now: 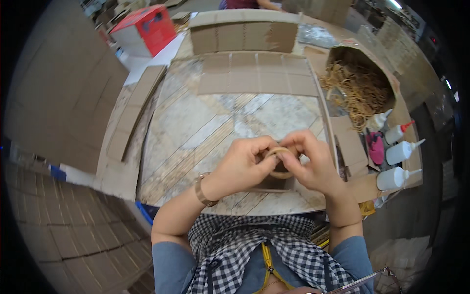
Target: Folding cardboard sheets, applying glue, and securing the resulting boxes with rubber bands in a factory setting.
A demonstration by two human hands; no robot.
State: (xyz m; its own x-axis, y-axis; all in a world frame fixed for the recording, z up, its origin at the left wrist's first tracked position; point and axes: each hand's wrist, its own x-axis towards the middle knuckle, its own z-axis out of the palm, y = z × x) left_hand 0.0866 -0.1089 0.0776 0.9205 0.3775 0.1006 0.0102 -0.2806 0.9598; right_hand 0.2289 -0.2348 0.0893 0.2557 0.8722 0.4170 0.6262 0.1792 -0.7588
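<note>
I've got both hands over the marble-patterned surface (205, 122): left hand (242, 164) and right hand (313, 164) fingers pinch one tan rubber band (280, 161) between them. A box of rubber bands (360, 85) sits beyond the right hand, white glue bottles (399, 152) beside it.

The work board (205, 127) lies directly before the person, with folded cardboard panels (254, 73) along its far edge. A box of rubber bands (360, 85) stands to the far right. Three glue bottles (397, 152) lie just right of the board, below that box. Flat cardboard stacks (68, 98) sit left. Both hands (279, 164) meet over the board's near edge.
</note>
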